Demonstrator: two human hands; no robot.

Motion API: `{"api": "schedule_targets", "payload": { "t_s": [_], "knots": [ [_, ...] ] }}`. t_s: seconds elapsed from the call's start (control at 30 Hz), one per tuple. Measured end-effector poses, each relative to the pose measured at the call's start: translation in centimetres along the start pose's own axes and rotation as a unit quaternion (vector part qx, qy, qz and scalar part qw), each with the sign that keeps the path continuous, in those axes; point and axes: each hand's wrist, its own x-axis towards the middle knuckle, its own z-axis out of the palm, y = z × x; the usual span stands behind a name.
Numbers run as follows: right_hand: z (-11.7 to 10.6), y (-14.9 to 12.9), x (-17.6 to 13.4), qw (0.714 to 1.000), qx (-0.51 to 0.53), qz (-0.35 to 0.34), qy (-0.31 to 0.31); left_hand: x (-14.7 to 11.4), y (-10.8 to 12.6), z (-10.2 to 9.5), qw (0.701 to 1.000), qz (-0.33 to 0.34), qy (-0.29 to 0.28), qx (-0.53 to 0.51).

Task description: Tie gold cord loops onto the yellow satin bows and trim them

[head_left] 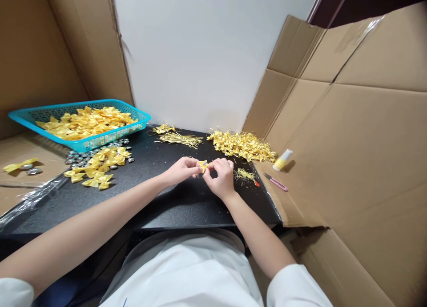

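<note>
Both my hands meet over the black table, near its middle. Between them is a small yellow ribbon bow with a shiny bit at its centre. My left hand pinches the bow's left side, fingers closed. My right hand is closed at the bow's right side, thumb and fingertips pressed together on it. Fingers cover much of the bow, and a thin strand shows beside it. Just behind lies a bundle of thin gold ties. A heap of yellow bows with ties sits beyond my right hand.
At the left, a blue basket holds many yellow bows. Loose bows and silvery buttons lie before it. To the right are yellow thread scraps, pink thread snips and a thread spool. Cardboard walls flank the table.
</note>
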Motion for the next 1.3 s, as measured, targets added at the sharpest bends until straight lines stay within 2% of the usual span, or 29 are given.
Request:
{"api": "schedule_targets", "payload": {
  "t_s": [0.2, 0.33, 0.5, 0.67, 0.83, 1.0, 1.3],
  "knots": [
    [0.2, 0.0, -0.1, 1.000, 0.012, 0.012, -0.001, 0.0, 0.0, -0.1, 1.000, -0.027, -0.008, -0.008],
    [0.3, 0.2, -0.1, 1.000, -0.003, 0.011, 0.012, -0.4, 0.2, 0.2, 0.997, 0.017, 0.047, 0.053],
    [0.3, 0.3, -0.2, 0.999, -0.011, -0.008, 0.034, -0.8, 0.4, 0.7, 0.991, 0.057, 0.065, 0.107],
    [0.2, 0.2, -0.1, 1.000, 0.007, 0.014, 0.025, -0.5, 0.3, 0.4, 0.997, 0.060, 0.033, 0.036],
    [-0.4, 0.0, 0.1, 0.999, 0.040, 0.032, 0.010, -0.4, 0.3, 0.1, 0.999, 0.040, 0.032, -0.006],
    [-0.7, -0.2, 0.0, 0.998, 0.039, 0.047, 0.020, -0.5, 0.3, 0.2, 0.999, 0.032, 0.028, -0.011],
    [-0.1, -0.5, -0.1, 0.999, -0.014, 0.029, -0.004, -0.4, 0.0, 0.2, 0.998, 0.054, 0.020, 0.022]
  ]
}}
